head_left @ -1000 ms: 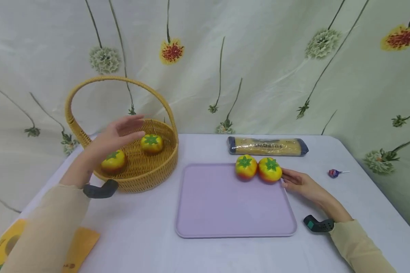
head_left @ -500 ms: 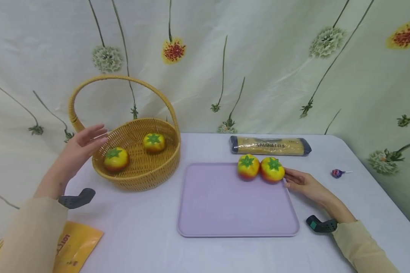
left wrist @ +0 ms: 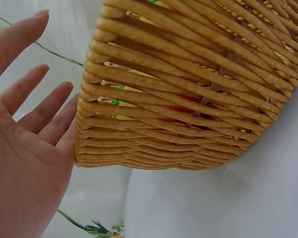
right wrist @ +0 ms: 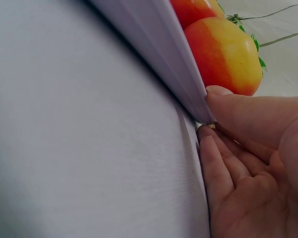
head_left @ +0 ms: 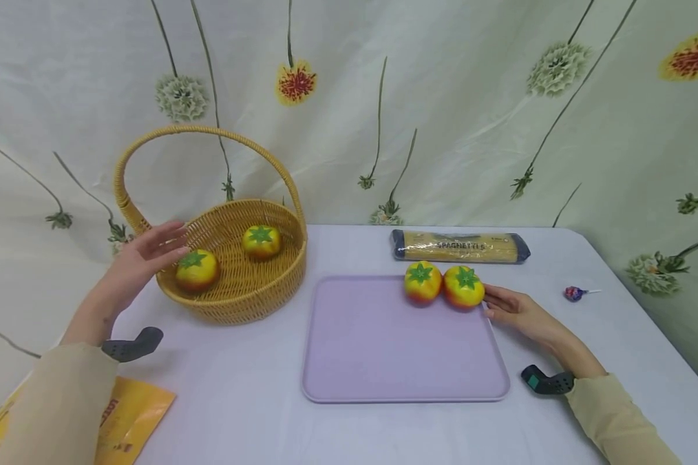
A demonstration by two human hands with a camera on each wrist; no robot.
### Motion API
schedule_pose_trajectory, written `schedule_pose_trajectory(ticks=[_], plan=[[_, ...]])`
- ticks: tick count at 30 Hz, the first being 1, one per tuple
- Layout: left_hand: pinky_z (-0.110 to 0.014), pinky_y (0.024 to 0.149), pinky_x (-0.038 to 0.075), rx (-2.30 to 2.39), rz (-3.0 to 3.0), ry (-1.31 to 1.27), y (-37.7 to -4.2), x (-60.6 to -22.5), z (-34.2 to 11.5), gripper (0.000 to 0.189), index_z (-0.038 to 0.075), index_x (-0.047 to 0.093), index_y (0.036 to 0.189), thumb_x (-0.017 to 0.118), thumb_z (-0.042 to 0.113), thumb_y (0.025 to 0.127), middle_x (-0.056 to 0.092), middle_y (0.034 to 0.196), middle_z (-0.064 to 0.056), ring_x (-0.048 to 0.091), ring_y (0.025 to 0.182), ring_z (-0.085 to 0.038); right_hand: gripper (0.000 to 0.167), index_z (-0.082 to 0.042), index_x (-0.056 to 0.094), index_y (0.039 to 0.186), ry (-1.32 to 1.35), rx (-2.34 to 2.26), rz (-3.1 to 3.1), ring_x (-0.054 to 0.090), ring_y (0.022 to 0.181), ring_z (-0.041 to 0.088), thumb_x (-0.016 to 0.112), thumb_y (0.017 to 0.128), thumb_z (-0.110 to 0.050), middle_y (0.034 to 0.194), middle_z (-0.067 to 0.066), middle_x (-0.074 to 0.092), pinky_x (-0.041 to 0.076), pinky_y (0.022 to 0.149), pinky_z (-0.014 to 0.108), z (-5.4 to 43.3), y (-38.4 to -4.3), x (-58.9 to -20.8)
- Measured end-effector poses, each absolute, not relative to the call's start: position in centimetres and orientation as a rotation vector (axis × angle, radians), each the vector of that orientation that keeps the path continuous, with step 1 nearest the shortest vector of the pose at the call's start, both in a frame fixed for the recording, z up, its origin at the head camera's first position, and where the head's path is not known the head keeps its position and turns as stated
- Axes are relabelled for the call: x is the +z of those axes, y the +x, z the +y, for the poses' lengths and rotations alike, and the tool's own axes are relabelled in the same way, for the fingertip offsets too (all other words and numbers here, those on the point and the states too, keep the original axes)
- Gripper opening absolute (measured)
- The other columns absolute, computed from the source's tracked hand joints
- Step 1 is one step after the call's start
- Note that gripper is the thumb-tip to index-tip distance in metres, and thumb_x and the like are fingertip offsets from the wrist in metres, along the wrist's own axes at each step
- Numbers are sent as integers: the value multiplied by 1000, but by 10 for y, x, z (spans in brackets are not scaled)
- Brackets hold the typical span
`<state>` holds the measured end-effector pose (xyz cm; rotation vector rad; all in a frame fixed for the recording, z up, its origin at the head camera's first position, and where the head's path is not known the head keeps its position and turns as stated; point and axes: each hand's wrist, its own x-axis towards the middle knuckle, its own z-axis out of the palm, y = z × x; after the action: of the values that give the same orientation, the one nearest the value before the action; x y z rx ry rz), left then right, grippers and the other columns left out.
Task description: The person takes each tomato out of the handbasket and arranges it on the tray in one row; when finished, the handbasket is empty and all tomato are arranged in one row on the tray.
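Observation:
In the head view, my left hand is at the left side of the wicker basket, fingers extended and palm turned toward it. The left wrist view has its fingers right at the woven wall, holding nothing. Two red-and-yellow tomatoes, a near one and a far one, lie in the basket. My right hand grips the lilac tray at its far right corner, thumb above the rim and fingers below. Beside that hand, two more tomatoes sit on the tray.
A spaghetti pack lies behind the tray. A wrapped lollipop is at the right. Under the left forearm lies a yellow packet. The basket's tall handle arches up, and a flowered cloth hangs behind the table.
My left hand has drawn back from over the basket to its left side, then shifted slightly right toward the rim. My right hand stays at the tray's corner.

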<state>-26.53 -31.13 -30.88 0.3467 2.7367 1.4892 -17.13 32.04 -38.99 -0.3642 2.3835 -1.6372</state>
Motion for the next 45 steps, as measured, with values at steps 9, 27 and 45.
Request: schedule_pose_trajectory(ticks=[9, 27, 45], plan=[[-60, 100, 24, 1280, 2755, 399, -268, -304, -308, 74, 7, 22, 148, 62, 30, 91, 26, 147, -22, 25, 131, -42, 63, 14, 19, 141, -344, -1637, 2371, 26, 130, 42, 54, 96, -11, 144, 32, 21, 35, 93, 15, 322, -172, -391], [-65, 98, 21, 787, 2751, 604, -288, -298, -300, 70, -1, 31, 143, 66, 22, 88, 33, 140, -30, 25, 127, -48, 63, 14, 18, 141, -339, -1631, 2374, 25, 130, 43, 54, 96, -11, 145, 32, 20, 34, 93, 15, 322, -172, -391], [-65, 95, 25, 681, 2821, 454, -292, -302, -288, 70, 1, 37, 140, 71, 24, 84, 36, 135, -31, 32, 119, -50, 64, 15, 19, 141, -343, -1625, 2381, 26, 129, 43, 55, 95, -11, 144, 32, 21, 34, 93, 14, 321, -172, -391]])
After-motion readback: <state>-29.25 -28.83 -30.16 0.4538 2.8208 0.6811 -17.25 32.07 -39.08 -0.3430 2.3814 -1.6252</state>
